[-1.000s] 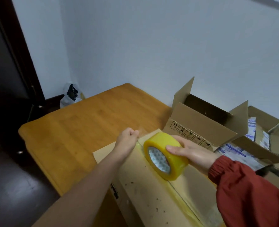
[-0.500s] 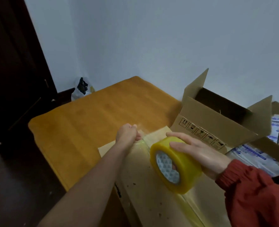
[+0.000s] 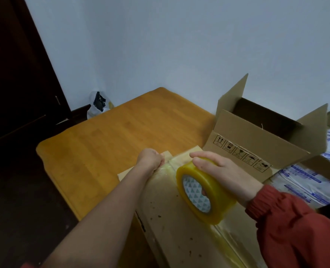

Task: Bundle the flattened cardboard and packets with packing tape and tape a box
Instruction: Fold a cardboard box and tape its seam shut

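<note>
Box [image 3: 170, 219] runs off frame beneath tape roll [image 3: 199, 190].

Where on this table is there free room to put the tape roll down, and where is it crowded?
Free: the bare wooden table left of and beyond the left hand, as far as the open cardboard box. Crowded: the right side, with that box, the packets, and the flattened cardboard under the right hand and tape roll.
</note>
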